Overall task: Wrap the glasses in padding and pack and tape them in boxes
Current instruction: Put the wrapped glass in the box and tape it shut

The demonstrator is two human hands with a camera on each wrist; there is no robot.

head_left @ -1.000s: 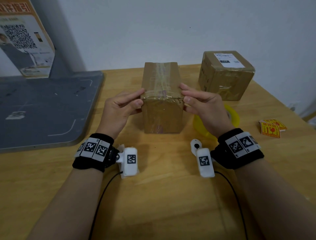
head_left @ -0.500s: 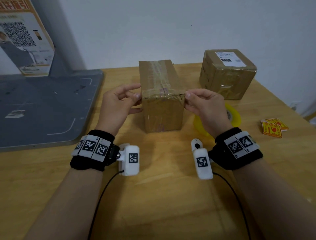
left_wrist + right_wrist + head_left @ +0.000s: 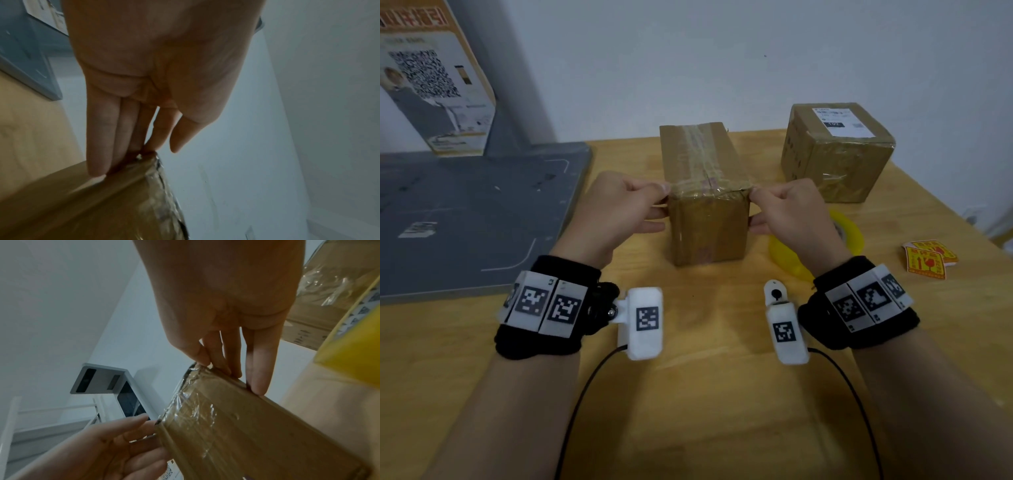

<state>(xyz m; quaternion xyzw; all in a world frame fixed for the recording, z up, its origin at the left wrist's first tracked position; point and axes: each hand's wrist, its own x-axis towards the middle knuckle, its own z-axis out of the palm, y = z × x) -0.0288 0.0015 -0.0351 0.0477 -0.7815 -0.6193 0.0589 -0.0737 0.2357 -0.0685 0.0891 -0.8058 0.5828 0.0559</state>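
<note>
**Both hands at the taped edge of the tall carton**

Head view: a tall cardboard box stands on the wooden table, clear tape running along its top and over the near edge. The left hand sits at the box's near-left top corner, thumb and forefinger pinched at the tape end there; the lower fingers lie along the left wall. The right hand mirrors it at the near-right corner. Beyond the right fingers stands a second taped box with a white label. Under the right palm lies a yellow tape roll; further right, red-and-yellow stickers. Left of the left hand lies a grey board.

Left wrist view: straight fingers touch the box at its crinkled taped corner; the thumb hovers apart.

Right wrist view: fingertips press the box's upper edge, the thumb on wrinkled tape. The left hand lies opposite.
</note>
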